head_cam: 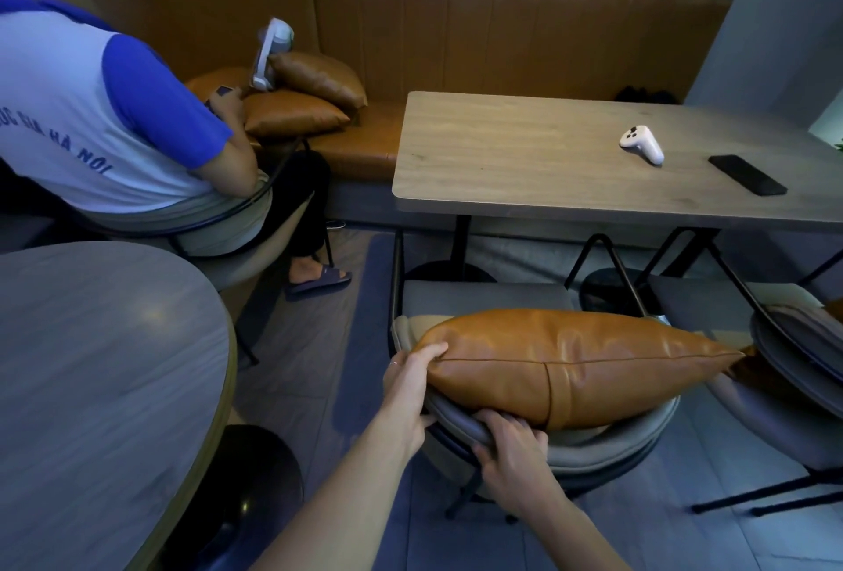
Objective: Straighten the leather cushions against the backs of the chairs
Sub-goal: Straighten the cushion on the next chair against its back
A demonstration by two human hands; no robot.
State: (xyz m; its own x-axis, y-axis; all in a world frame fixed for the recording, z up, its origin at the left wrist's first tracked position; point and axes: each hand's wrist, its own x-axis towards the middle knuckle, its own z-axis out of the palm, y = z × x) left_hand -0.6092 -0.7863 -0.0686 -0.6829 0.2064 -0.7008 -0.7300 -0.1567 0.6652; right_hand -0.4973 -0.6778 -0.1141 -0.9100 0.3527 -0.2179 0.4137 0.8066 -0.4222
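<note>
While the left hand (410,381) pinches the left corner of the cushion (565,365), thumb on top and fingers curled underneath, the right hand (513,443) closes around the padded rim of the chair (606,443) backrest just below the cushion's underside, its fingertips tucked between cushion and rim. That tan leather cushion lies lengthwise along the top of the curved grey backrest, its seam facing the camera and its right corner reaching out toward the second chair (793,370), which stands just to the right of the cushion and shows a bit of tan leather at its own edge. Beyond the cushion stands a rectangular wooden table (547,160), carrying a white controller (642,144) and, to the right of that, a dark phone (748,174) lying flat. Behind the table runs a long tan bench (502,37) against the wall, and at its left end, far up and left of the held cushion, two more leather cushions (301,100) are stacked loosely with a white device (269,55) propped on them. A seated person (91,114) in a white and blue shirt sits well left of the cushion, facing that bench. A round table (100,365) fills the near left, apart from the cushion.
</note>
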